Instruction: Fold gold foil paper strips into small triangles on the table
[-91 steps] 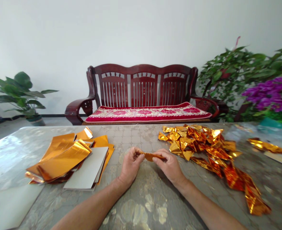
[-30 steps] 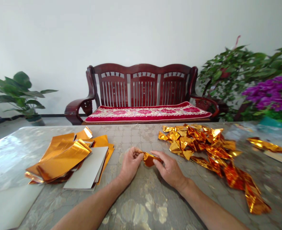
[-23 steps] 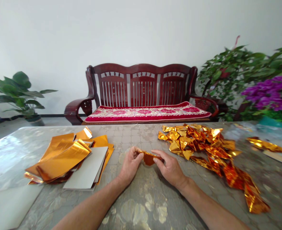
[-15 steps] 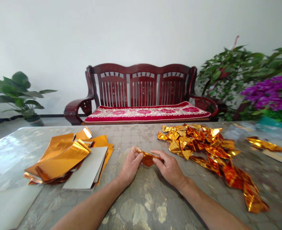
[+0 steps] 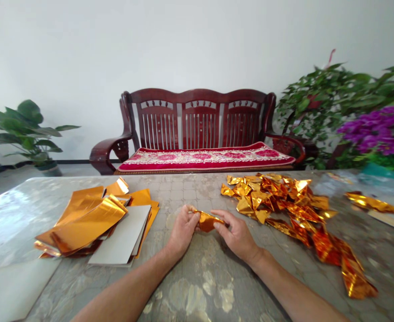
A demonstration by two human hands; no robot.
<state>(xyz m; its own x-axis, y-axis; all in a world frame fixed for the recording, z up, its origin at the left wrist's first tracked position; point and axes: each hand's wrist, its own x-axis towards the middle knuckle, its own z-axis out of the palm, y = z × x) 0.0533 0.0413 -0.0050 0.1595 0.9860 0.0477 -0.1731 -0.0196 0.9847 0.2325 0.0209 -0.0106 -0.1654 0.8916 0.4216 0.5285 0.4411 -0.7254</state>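
Note:
Between my two hands is a small folded piece of gold foil paper (image 5: 207, 221), held low over the middle of the table. My left hand (image 5: 182, 228) pinches its left end with thumb and fingers. At the right end, my right hand (image 5: 235, 233) grips it the same way, the index finger along the top edge. Left of my hands lies a loose stack of gold foil sheets (image 5: 86, 219), some with the pale grey back (image 5: 121, 237) facing up. To the right spreads a pile of folded gold foil pieces (image 5: 277, 197).
The table (image 5: 183, 286) has a patterned, glossy cover. A pale sheet (image 5: 16, 286) lies at the near left. One folded foil piece (image 5: 378, 203) sits apart at the right, near clear plastic (image 5: 334, 183). Beyond the table are a wooden bench (image 5: 200, 118) and potted plants (image 5: 32, 129).
The foil piece has tilted slightly between my fingers, and its front face now looks brighter. Both hands keep their grip in nearly the same place.

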